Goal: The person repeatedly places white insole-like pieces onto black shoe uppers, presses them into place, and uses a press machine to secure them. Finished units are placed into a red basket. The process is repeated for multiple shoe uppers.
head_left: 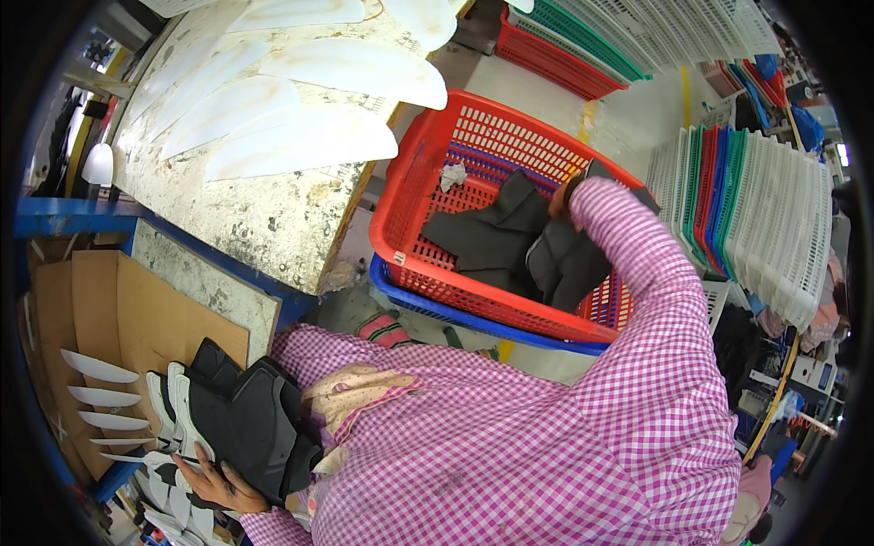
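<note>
At lower left, the left hand (214,485) grips a stack of black cut pieces (246,423) from beneath. At upper right, the right hand (562,197), mostly hidden by its checked sleeve, reaches among dark pieces (510,241) in the red basket (437,155); its grip cannot be told. The stained worktop (264,214) carries white blades (300,146) at upper left.

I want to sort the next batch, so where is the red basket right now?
In the head view the red basket sits upper centre-right, stacked on a blue basket, beside the worn table.
</note>
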`<action>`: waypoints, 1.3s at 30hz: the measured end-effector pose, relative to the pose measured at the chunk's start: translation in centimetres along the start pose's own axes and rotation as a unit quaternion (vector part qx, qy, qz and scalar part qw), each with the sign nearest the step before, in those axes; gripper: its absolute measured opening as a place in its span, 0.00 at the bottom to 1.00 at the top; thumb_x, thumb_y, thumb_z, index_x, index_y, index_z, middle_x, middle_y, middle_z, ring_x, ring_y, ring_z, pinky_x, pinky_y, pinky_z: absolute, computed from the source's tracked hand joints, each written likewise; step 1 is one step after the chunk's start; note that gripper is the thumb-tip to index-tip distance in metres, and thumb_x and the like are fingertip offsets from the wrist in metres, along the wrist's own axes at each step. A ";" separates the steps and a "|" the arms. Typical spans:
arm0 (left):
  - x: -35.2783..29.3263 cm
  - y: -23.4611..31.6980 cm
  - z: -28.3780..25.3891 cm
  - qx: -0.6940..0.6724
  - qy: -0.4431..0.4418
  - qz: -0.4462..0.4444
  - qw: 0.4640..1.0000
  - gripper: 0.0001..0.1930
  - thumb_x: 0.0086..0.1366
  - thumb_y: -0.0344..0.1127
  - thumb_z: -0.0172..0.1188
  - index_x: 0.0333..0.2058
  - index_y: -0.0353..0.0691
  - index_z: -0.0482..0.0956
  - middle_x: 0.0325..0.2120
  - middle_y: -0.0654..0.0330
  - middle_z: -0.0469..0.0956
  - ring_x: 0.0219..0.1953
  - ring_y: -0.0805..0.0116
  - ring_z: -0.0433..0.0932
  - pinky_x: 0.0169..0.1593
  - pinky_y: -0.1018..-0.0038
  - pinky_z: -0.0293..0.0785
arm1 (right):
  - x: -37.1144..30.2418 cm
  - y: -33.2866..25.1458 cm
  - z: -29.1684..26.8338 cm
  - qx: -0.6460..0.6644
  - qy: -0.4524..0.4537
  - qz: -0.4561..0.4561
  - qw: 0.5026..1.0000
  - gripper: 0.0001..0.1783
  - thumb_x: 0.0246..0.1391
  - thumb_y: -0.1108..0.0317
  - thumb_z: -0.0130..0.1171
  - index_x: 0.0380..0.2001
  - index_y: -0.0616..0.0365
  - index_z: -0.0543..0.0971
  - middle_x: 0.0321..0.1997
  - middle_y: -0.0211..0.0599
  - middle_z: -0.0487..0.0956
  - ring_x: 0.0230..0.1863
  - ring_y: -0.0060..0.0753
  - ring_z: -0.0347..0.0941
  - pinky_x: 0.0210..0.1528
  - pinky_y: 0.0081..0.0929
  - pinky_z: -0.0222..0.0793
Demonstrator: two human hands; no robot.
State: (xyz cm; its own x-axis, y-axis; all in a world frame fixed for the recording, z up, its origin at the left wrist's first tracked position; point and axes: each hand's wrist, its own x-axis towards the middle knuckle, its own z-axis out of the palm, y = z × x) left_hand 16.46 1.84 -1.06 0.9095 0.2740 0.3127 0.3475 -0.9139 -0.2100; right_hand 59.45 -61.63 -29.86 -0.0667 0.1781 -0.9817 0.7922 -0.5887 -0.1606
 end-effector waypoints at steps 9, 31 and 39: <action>-0.1 0.0 0.0 0.007 -0.001 0.004 1.000 0.23 0.68 0.44 0.38 0.55 0.39 0.70 0.61 0.45 0.57 0.61 0.46 0.59 0.61 0.55 0.55 | -7.9 -1.2 -6.7 0.465 0.076 -0.085 0.878 0.41 0.34 0.61 0.76 0.53 0.62 0.71 0.52 0.42 0.75 0.55 0.36 0.69 0.56 0.32 0.64; 0.3 1.1 -0.3 0.023 0.000 -0.025 0.999 0.22 0.66 0.42 0.42 0.54 0.38 0.72 0.61 0.44 0.57 0.60 0.46 0.60 0.61 0.56 0.55 | 2.7 -5.6 -10.8 0.354 0.191 0.048 0.914 0.54 0.21 0.59 0.79 0.57 0.58 0.65 0.54 0.47 0.71 0.59 0.47 0.64 0.59 0.37 0.62; -0.4 0.3 0.4 0.013 -0.001 -0.046 0.999 0.26 0.68 0.49 0.36 0.59 0.43 0.65 0.62 0.47 0.55 0.63 0.48 0.55 0.62 0.55 0.48 | 2.8 -6.8 -8.7 0.332 0.188 0.131 0.915 0.53 0.19 0.63 0.79 0.56 0.54 0.65 0.51 0.47 0.73 0.57 0.48 0.67 0.56 0.38 0.64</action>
State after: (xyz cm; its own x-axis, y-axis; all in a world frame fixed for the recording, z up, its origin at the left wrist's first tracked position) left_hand 16.32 1.55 -1.59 0.8738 0.3576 0.3295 0.4359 -0.8764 -0.2049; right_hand 59.13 -50.26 -30.59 0.3846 0.1472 -0.9113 0.1995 -0.9771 -0.0736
